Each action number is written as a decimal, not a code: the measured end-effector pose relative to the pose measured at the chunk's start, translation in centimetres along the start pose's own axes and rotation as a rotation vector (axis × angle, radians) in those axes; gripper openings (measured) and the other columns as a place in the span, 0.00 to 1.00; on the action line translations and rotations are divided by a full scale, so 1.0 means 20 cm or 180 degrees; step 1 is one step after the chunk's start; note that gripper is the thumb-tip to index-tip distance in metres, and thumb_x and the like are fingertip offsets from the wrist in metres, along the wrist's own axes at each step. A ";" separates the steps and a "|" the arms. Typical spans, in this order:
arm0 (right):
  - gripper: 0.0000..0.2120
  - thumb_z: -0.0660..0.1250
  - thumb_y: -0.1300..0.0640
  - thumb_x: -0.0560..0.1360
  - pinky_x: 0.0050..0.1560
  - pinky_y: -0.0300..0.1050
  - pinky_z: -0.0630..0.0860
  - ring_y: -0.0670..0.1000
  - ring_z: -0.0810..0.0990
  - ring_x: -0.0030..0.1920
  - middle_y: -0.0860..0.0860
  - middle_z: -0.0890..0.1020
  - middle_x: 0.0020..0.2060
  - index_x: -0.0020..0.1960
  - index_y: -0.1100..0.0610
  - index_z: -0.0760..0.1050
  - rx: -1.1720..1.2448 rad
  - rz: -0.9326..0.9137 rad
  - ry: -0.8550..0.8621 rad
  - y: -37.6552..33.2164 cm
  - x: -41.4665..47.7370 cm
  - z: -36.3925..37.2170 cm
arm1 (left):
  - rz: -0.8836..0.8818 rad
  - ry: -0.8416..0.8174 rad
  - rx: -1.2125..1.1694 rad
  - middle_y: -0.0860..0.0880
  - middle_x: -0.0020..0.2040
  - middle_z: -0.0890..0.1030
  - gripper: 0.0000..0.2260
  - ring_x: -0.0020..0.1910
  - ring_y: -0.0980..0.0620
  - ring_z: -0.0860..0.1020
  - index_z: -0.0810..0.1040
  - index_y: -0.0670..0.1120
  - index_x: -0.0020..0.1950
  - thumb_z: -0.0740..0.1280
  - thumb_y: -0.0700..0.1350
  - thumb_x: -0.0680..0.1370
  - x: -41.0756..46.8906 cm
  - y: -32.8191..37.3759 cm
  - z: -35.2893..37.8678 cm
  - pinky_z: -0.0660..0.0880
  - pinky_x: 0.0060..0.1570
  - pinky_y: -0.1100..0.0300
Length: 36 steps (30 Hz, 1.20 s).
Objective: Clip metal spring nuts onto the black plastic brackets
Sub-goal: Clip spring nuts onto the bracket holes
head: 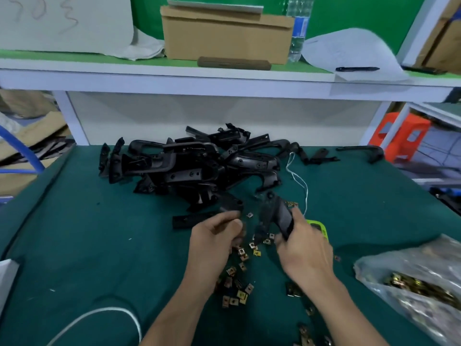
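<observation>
My right hand [305, 250] grips a black plastic bracket [274, 216] and holds it tilted above the green mat. My left hand [212, 238] is just left of it with its fingers curled; motion blur hides whether it pinches a spring nut. Several brass-coloured spring nuts [239, 275] lie scattered on the mat below and between my hands. A heap of black brackets [189, 163] sits behind my hands in the middle of the table. One flat black bracket [189, 221] lies alone just left of my left hand.
A clear plastic bag of spring nuts [419, 283] lies at the right. A green-edged object [318, 227] shows behind my right hand. A white cord [299, 181] runs past the heap; another white cable [99, 318] loops at front left. A shelf with a cardboard box [224, 36] stands behind.
</observation>
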State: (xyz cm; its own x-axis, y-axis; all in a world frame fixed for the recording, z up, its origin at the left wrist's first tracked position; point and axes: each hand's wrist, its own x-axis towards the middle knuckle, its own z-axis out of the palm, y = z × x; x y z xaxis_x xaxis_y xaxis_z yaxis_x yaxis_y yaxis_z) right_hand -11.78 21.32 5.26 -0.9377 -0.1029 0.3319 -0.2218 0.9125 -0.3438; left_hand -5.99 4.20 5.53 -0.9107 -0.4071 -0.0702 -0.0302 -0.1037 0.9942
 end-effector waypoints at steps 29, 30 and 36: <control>0.10 0.66 0.46 0.74 0.34 0.49 0.67 0.57 0.69 0.33 0.42 0.72 0.32 0.51 0.42 0.66 0.0443 -0.0009 -0.0436 0.22 -0.03 0.13 | 0.2195 -0.0381 0.3808 0.53 0.43 0.84 0.05 0.44 0.48 0.77 0.88 0.53 0.43 0.79 0.44 0.70 0.02 -0.24 0.12 0.68 0.47 0.56; 0.10 0.66 0.46 0.74 0.34 0.48 0.66 0.57 0.69 0.32 0.42 0.72 0.32 0.51 0.43 0.66 0.0416 -0.0023 -0.0452 0.22 -0.03 0.13 | 0.2151 -0.0425 0.3794 0.52 0.43 0.84 0.05 0.44 0.48 0.77 0.88 0.52 0.44 0.79 0.44 0.71 0.02 -0.23 0.12 0.70 0.48 0.56; 0.11 0.68 0.49 0.72 0.32 0.47 0.65 0.51 0.68 0.29 0.41 0.72 0.31 0.50 0.42 0.67 0.0389 -0.0036 -0.0508 0.23 -0.03 0.13 | 0.2114 0.0267 0.3265 0.56 0.36 0.82 0.02 0.35 0.54 0.78 0.86 0.52 0.43 0.75 0.46 0.76 -0.04 -0.21 0.14 0.72 0.34 0.60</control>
State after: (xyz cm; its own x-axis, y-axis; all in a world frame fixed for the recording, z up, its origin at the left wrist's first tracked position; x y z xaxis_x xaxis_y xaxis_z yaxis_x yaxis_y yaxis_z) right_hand -12.93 24.47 1.13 -0.9633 -0.1833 0.1962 -0.2544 0.8570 -0.4482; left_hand -6.23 7.47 1.62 -0.8446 -0.1697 0.5078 0.0849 0.8939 0.4401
